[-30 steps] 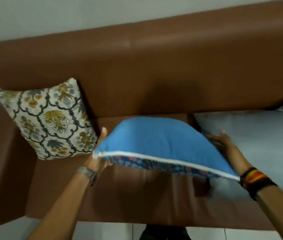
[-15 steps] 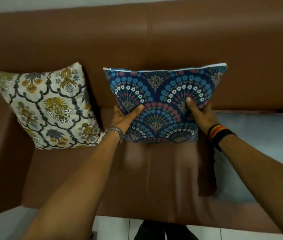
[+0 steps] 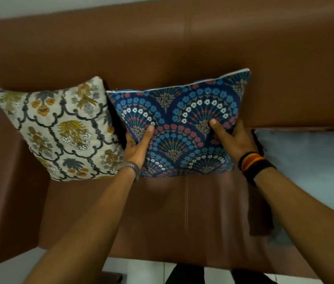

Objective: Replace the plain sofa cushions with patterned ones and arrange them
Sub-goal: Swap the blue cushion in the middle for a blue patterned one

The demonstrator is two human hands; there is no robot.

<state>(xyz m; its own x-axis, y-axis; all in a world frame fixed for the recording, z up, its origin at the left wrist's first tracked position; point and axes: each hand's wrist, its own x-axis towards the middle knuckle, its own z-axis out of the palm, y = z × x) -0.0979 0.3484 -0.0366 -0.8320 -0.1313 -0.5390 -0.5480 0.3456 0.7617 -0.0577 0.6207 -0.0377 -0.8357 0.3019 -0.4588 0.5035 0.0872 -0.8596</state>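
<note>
A dark blue fan-patterned cushion (image 3: pixel 182 124) stands upright against the backrest of the brown sofa (image 3: pixel 162 48), near the middle. My left hand (image 3: pixel 138 146) grips its lower left edge, thumb on the front. My right hand (image 3: pixel 230 136) grips its lower right edge the same way. A cream floral cushion (image 3: pixel 59 130) leans against the backrest at the left, its edge touching the blue one. A plain light grey-blue cushion (image 3: pixel 309 167) lies flat on the seat at the right.
The brown seat (image 3: pixel 182 212) stretches in front of the cushions, with the left armrest (image 3: pixel 4 191) beside the floral cushion. White floor tiles (image 3: pixel 141 271) show below the sofa's front edge.
The blue cushion went from flat, plain side up, to upright with its pattern facing me. Since half a second ago it has shifted slightly left, closer to the floral cushion.
</note>
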